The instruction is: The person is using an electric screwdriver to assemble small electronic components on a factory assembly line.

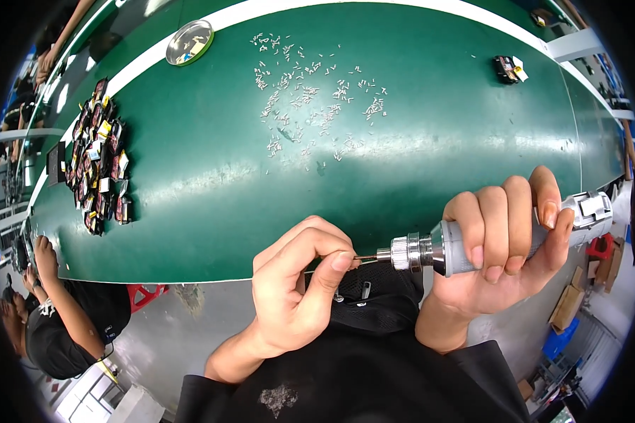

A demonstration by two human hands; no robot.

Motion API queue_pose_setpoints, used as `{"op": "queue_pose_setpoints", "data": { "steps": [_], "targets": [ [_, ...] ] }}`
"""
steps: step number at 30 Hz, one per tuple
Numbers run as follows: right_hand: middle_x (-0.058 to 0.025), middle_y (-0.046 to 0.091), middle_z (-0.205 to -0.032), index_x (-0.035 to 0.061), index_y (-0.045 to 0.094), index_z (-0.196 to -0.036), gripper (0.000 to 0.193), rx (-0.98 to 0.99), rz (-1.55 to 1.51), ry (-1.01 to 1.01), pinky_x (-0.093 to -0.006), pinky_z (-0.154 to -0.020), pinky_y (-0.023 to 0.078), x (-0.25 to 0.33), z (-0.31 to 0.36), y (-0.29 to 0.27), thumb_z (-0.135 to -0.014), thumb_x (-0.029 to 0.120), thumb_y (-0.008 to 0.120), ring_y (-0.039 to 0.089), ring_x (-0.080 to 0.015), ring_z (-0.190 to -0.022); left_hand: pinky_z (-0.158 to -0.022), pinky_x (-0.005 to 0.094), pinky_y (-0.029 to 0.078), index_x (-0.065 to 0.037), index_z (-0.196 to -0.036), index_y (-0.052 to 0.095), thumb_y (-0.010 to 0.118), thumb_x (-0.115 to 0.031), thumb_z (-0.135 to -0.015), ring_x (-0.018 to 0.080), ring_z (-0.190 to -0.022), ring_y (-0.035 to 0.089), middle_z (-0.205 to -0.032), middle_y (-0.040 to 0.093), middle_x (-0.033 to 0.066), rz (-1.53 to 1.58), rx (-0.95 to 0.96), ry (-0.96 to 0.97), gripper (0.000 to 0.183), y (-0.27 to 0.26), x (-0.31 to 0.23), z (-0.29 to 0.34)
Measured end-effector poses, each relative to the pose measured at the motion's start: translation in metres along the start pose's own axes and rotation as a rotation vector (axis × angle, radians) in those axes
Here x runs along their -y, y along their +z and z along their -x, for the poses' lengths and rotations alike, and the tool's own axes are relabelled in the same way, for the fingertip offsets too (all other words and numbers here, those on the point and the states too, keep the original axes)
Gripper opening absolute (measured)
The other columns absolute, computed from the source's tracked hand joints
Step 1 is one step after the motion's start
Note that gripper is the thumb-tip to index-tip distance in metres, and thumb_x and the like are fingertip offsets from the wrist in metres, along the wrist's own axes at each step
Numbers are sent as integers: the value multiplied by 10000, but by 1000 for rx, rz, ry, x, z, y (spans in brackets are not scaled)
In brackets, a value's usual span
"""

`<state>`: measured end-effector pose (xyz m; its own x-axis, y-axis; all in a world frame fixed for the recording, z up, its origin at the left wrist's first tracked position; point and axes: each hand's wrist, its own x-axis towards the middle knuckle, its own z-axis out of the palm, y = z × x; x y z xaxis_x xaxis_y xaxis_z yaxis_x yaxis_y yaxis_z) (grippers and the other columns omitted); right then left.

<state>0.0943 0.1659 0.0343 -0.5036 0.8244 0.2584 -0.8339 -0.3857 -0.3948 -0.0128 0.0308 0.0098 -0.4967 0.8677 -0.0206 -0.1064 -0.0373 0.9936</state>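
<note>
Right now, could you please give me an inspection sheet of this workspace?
Surface: green table, white-edged.
Job's things: grey electric screwdriver in right hand; left hand pinches at its bit tip.
Clutter: scattered small screws; pile of dark small parts; metal dish; one dark part.
Grippers: both hands closed.
Cables: nothing seen.
Surroundings: another person at left; boxes at right.

Flat brown cartons (566,304), probably cardboard, at lower right floor.
</note>
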Motion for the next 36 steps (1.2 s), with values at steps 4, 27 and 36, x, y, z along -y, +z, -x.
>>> {"op": "queue_pose_setpoints", "data": {
  "steps": [4, 27, 36],
  "targets": [
    [25, 380, -524, 76, 436, -865, 195, -37, 21, -9, -250, -494, 368, 3, 2, -4, -986, 230, 437, 372, -79, -430, -559, 249, 430, 41, -771, 571, 591, 25, -857, 156, -612, 537, -732, 584, 108, -188, 14, 132, 89, 4, 7, -1],
    [17, 365, -574, 112, 405, -889, 209, -254, -20, 193, -283, -559, 375, -30, 29, -30, -937, 251, 553, 393, -103, -482, -542, 292, 405, 28, -753, 579, 543, -112, -907, 176, -559, 537, -626, 571, 82, -1198, -276, 412, 212, -125, -55, -182],
    [3, 384, -558, 115, 422, -869, 155, -163, -47, 298, -295, -558, 370, -24, 33, -38, -923, 183, 551, 413, -119, -474, -823, 445, 502, 6, -1126, 518, 666, -336, -801, 380, -962, 591, -1021, 580, 218, -1603, -397, 101, 494, -142, -21, -303]
  ]
}}
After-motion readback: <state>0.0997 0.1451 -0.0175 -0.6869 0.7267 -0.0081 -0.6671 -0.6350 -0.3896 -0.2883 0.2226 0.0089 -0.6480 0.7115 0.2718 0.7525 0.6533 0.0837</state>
